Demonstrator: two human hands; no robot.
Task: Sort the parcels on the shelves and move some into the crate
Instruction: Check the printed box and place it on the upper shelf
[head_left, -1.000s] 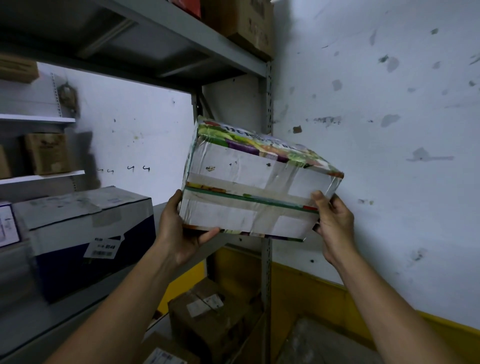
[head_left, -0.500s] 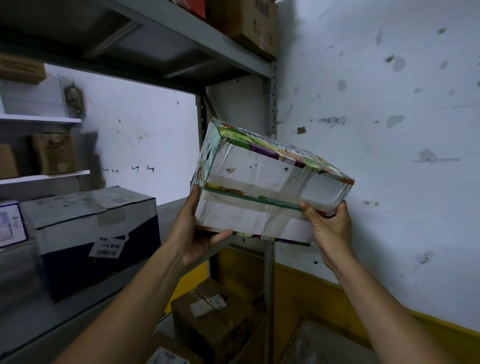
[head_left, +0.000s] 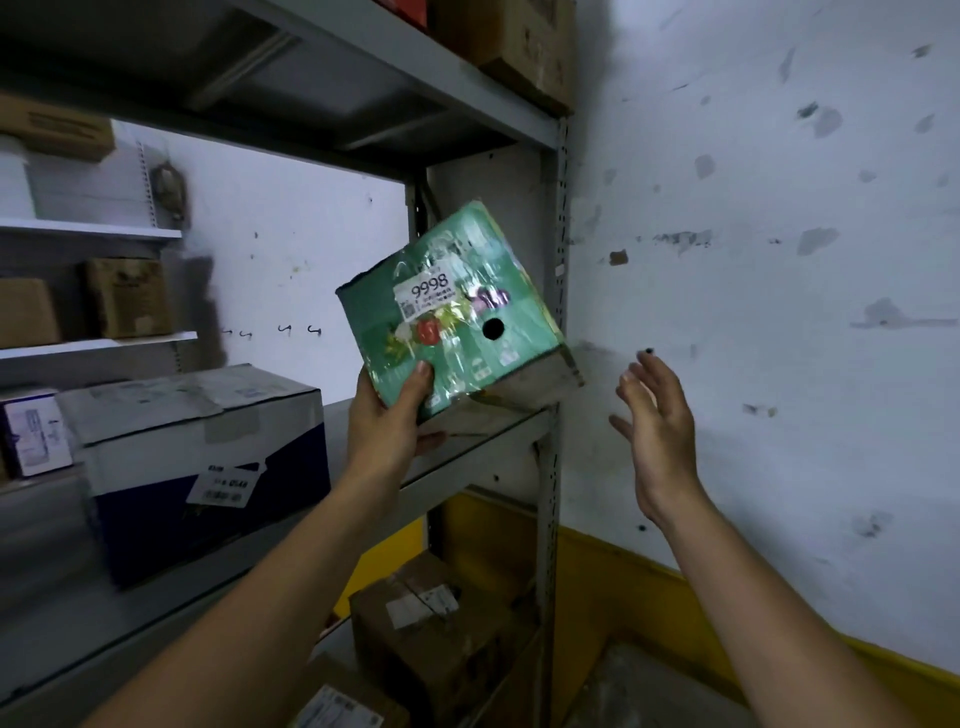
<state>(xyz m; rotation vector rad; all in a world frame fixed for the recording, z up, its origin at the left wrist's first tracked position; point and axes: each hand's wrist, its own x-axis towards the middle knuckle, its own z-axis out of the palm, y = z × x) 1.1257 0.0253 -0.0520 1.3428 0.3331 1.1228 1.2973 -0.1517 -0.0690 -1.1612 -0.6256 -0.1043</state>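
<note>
Green parcel (head_left: 452, 317) — one, tilted; left hand (head_left: 387, 421) grip pinching its corner — right hand (head_left: 657, 415) grip spread, apart.

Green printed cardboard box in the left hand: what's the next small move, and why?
Probably bring the open right hand to the free side of the green printed cardboard box: only the left hand grips its lower corner, and it hangs tilted by the grey metal shelf.

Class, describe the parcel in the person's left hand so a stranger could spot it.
Find the grey metal shelving by the white wall, then the right end of its middle shelf. There the left hand grips a tilted green box. Unlike the brown cartons nearby, it bears a white 9998 label and a round black hole.
</note>
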